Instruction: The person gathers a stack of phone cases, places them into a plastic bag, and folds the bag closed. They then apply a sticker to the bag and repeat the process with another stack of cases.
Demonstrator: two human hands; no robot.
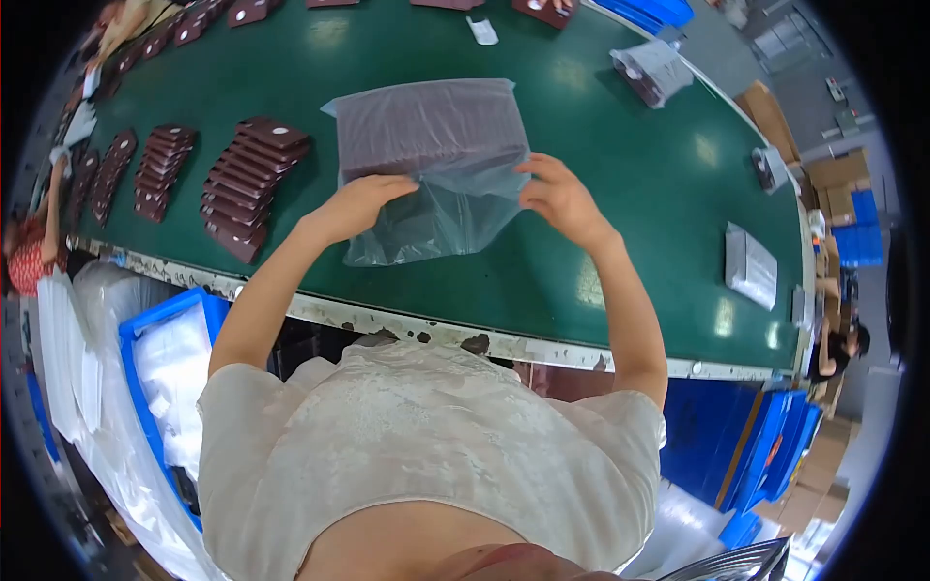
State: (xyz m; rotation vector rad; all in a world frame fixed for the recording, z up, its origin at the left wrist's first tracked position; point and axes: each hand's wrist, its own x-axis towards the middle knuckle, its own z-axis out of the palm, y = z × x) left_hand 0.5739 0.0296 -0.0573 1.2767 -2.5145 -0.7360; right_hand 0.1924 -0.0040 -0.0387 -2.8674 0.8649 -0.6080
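Note:
A translucent plastic bag (441,218) lies on the green table in front of me. A block of dark brown flat pieces (426,121) fills its far part, while the near part hangs loose and wrinkled. My left hand (366,205) is closed on the film at the bag's left, its fingers pointing inward along the near edge of the block. At the right side, my right hand (562,198) pinches the bag's edge between thumb and fingers. Fanned rows of similar brown pieces (254,184) rest left of the bag.
Filled bags (751,266) lie along the table's right side, with another bagged bundle (651,73) at the far right. Across the green table (620,261), a person's hand (562,5) touches brown pieces. A blue crate (131,358) stands below at left; blue bins (712,436) stand below at right.

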